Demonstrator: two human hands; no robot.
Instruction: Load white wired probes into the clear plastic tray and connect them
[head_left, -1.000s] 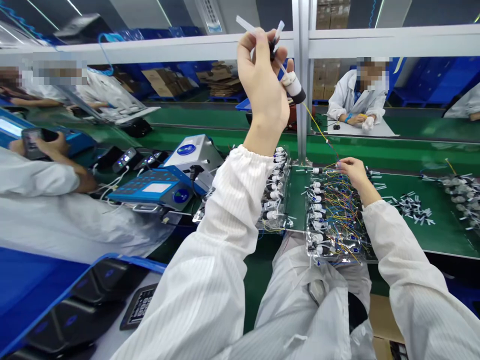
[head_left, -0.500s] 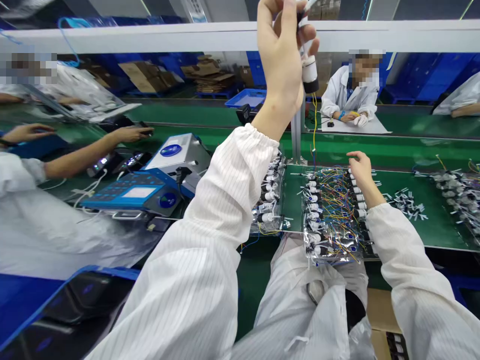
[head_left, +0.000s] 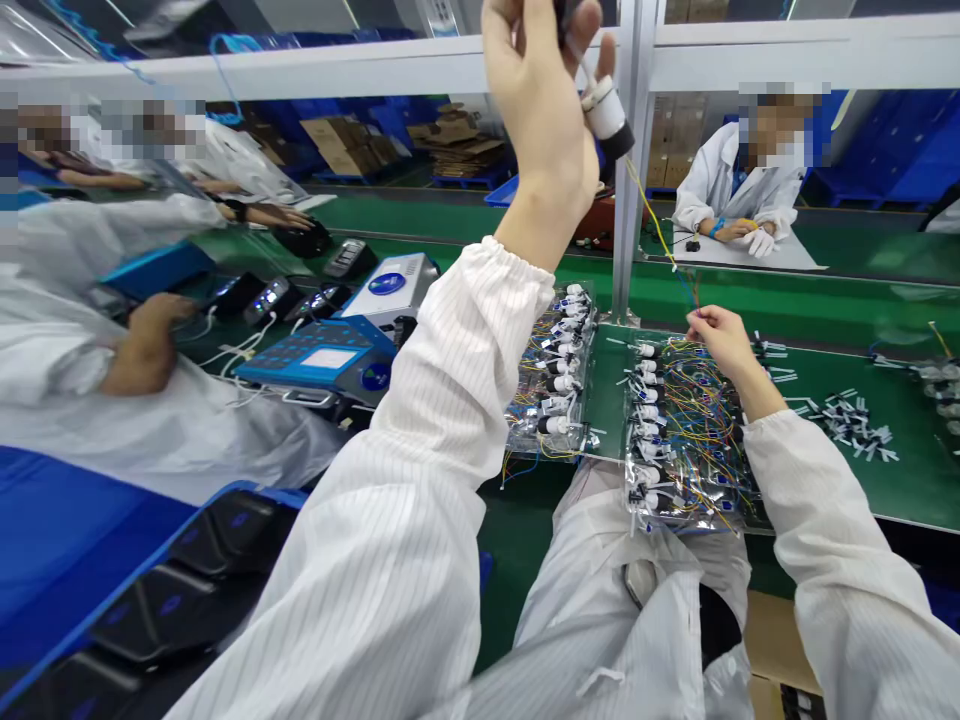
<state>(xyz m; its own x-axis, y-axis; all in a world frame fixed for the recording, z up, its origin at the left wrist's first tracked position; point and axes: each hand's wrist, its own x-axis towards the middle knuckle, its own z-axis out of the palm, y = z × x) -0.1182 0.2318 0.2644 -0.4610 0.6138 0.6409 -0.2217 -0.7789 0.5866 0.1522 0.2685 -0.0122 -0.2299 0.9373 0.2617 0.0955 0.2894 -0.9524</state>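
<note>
My left hand (head_left: 536, 110) is raised at the top of the view, fingers closed around a dark piece partly cut off by the edge. Below its fingers hangs a small white-and-black wired cylinder (head_left: 606, 116), like a little motor or pump, joined by a thin pale tube. Yellow and other thin wires (head_left: 654, 215) run down from it. My right hand (head_left: 721, 340) pinches the lower ends of these wires, above a clear plastic tray (head_left: 679, 512) filled with similar cylinders and coloured wires.
Another filled tray (head_left: 551, 440) lies to the left, and loose black-and-white strips (head_left: 851, 425) to the right. A metal post (head_left: 624, 220) rises behind the trays. Blue test devices (head_left: 322, 362) and a co-worker's arms (head_left: 150, 335) are at left; a person (head_left: 742, 190) sits opposite.
My right hand has come up from the tray's edge to the hanging wires and pinches their ends. The wires now slant right and the cylinder tilts. The view has turned slightly left.
</note>
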